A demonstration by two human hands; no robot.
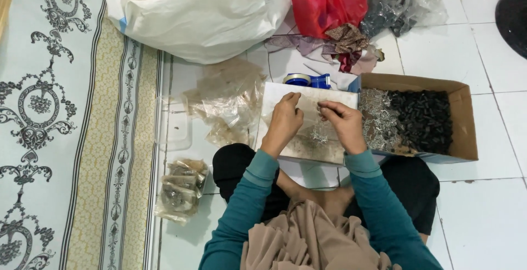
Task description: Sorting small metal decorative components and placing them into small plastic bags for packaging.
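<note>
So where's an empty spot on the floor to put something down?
Bare white tiles lie right of the cardboard box, and some above it. It is crowded beyond the hands: white sack, red bag, clear bags and filled packets on the left.

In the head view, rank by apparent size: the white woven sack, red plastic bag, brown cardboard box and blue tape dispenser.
1. white woven sack
2. brown cardboard box
3. red plastic bag
4. blue tape dispenser

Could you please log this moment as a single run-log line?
left hand: pinching clear bag edge | right hand: pinching small piece | under hands: white board, silver pieces | right side: cardboard box
</note>
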